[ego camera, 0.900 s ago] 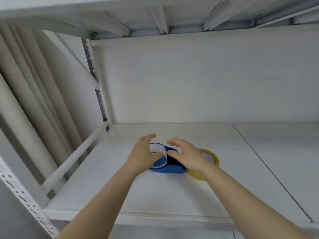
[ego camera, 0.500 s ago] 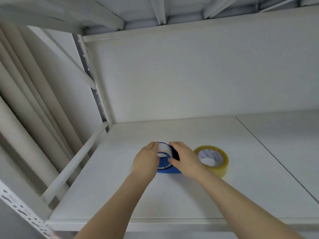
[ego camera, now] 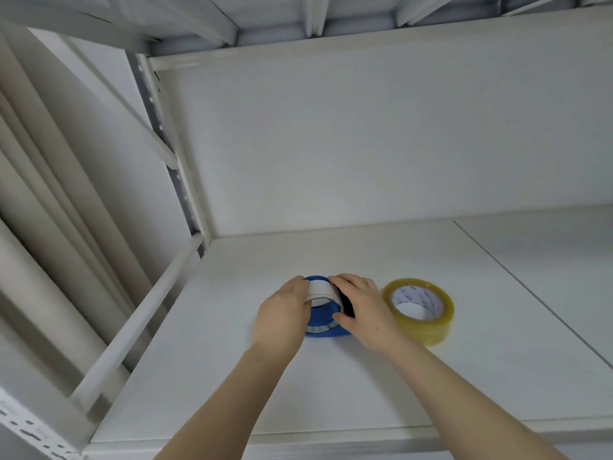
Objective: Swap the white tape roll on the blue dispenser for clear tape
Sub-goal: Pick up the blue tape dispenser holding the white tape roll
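A blue dispenser [ego camera: 323, 322], smooth round plastic, lies on the matte white shelf [ego camera: 232, 376], a little left of the shelf's middle. The white tape roll [ego camera: 319, 288] is a short cylinder with a pale, paper-like face; it sits partly raised out of the dispenser's ring, tilted so its open core faces toward the camera and slightly down, its axis running roughly front to back. The left hand [ego camera: 282, 318] closes its fingers and thumb on the roll's left side. The right hand [ego camera: 361, 310] wraps the right side, thumb low against the blue rim and fingers curled over the top edge by the roll; how much of its hold is on the dispenser and how much on the roll cannot be told.

Just right of the right hand, the clear tape [ego camera: 418, 310] lies flat, a glossy yellowish-transparent ring with a white printed core, its hole pointing up. It sits apart from the dispenser, with the right wrist crossing in front.

The shelf's front edge runs below the forearms; a white rail [ego camera: 139, 327] borders the left side, and the back wall [ego camera: 365, 144] stands well behind. Bare shelf spreads to the right, crossed by a thin panel seam [ego camera: 530, 290].
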